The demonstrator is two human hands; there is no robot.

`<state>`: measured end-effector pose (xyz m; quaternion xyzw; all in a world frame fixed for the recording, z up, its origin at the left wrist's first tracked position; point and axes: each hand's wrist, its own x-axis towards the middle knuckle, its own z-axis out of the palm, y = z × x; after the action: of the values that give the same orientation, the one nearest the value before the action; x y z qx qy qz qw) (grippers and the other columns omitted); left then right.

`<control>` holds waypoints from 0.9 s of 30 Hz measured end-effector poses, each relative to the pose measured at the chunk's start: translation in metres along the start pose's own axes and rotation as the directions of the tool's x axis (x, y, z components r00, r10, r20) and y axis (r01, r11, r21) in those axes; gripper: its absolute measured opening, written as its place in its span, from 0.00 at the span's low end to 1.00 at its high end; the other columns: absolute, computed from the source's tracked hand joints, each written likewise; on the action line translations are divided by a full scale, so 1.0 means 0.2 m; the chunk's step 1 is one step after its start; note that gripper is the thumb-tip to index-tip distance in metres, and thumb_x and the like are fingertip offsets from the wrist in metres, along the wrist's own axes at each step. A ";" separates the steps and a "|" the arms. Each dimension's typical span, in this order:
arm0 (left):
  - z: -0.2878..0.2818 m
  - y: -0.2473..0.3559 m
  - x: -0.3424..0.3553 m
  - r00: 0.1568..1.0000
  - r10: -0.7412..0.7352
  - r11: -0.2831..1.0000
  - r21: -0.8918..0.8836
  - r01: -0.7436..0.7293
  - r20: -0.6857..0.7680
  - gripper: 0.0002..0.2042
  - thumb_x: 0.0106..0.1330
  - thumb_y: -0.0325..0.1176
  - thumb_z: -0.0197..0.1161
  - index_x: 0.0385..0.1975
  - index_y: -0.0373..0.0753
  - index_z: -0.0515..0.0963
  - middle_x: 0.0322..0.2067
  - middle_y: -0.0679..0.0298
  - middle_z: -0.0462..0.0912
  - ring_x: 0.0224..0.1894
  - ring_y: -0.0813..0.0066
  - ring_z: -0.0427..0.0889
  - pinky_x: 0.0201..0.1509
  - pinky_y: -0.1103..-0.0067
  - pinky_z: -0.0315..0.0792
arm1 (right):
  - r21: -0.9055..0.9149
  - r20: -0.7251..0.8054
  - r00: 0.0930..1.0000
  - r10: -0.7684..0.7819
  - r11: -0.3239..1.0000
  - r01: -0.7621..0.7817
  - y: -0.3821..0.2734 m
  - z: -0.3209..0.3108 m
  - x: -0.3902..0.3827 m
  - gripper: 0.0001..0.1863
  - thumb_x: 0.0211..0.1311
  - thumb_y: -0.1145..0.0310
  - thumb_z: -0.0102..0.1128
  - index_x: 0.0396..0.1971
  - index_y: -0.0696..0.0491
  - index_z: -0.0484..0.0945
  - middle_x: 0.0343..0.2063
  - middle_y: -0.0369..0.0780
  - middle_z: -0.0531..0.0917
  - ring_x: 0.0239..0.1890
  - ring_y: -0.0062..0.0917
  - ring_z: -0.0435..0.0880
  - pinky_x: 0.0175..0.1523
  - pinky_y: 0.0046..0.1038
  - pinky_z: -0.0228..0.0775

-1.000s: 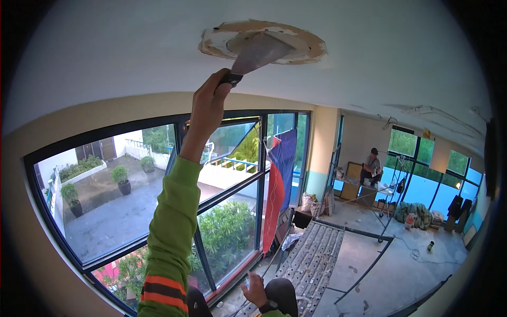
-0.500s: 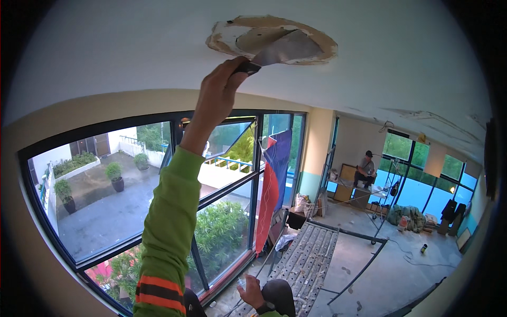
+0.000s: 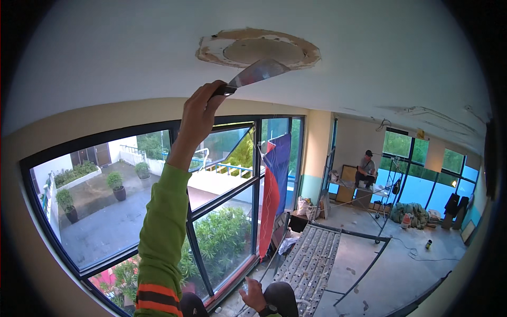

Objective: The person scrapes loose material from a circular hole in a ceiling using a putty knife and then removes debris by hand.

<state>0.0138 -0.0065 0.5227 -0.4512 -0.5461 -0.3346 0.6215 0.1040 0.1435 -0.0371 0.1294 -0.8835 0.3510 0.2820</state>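
My left hand (image 3: 199, 112) is raised toward the ceiling, closed round the dark handle of a putty knife (image 3: 260, 72) with a wide metal blade. The blade's tip overlaps the near rim of a rough round patch (image 3: 264, 51) in the ceiling; I cannot tell whether it touches. Tan, scraped edges surround the patch's smoother grey middle. Low in the view, my right hand (image 3: 254, 296) rests by my right knee (image 3: 280, 297), a dark watch on its wrist. Its fingers are curled, with something pale and clear at the fingertips that is too small to name.
A perforated metal scaffold platform (image 3: 311, 256) with a dark tube frame (image 3: 369, 264) lies below me. Large dark-framed windows (image 3: 224, 238) run along the left, beside a red and blue cloth (image 3: 274, 190). Farther back, a person (image 3: 366, 168) sits on another scaffold near several sacks (image 3: 409, 215).
The putty knife has come down and left from across the middle of the patch to its near rim, my left hand lowering with it. My right hand stays by the knee. The view has shifted slightly.
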 end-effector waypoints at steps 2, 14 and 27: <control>0.01 -0.02 -0.01 1.000 0.010 1.000 0.014 -0.010 -0.024 0.10 0.63 0.29 0.56 0.42 0.33 0.75 0.33 0.53 0.79 0.35 0.57 0.79 0.40 0.73 0.72 | 0.016 0.006 1.000 -0.008 1.000 0.008 0.02 0.00 0.01 0.32 0.48 0.62 0.64 0.52 0.62 0.65 0.46 0.52 0.73 0.52 0.43 0.70 0.58 0.40 0.58; 0.02 -0.03 0.08 0.992 0.110 0.993 0.038 -0.108 -0.061 0.11 0.62 0.30 0.58 0.43 0.36 0.75 0.35 0.52 0.80 0.37 0.53 0.79 0.41 0.69 0.72 | 0.059 0.041 0.999 0.021 0.998 -0.023 -0.01 0.05 0.00 0.32 0.49 0.62 0.63 0.52 0.63 0.65 0.46 0.53 0.73 0.53 0.45 0.70 0.59 0.40 0.58; 0.04 0.06 0.15 0.990 0.119 0.991 0.069 -0.114 -0.073 0.12 0.61 0.29 0.59 0.43 0.36 0.75 0.35 0.54 0.80 0.37 0.55 0.79 0.40 0.68 0.72 | 0.056 0.032 0.999 0.034 0.998 -0.036 0.02 0.03 0.01 0.32 0.48 0.63 0.63 0.53 0.62 0.65 0.47 0.53 0.73 0.53 0.45 0.70 0.59 0.40 0.57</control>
<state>0.0264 0.0084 0.5492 -0.4488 -0.5049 -0.2970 0.6749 0.0990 0.1423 -0.0411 0.1273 -0.8796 0.3785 0.2583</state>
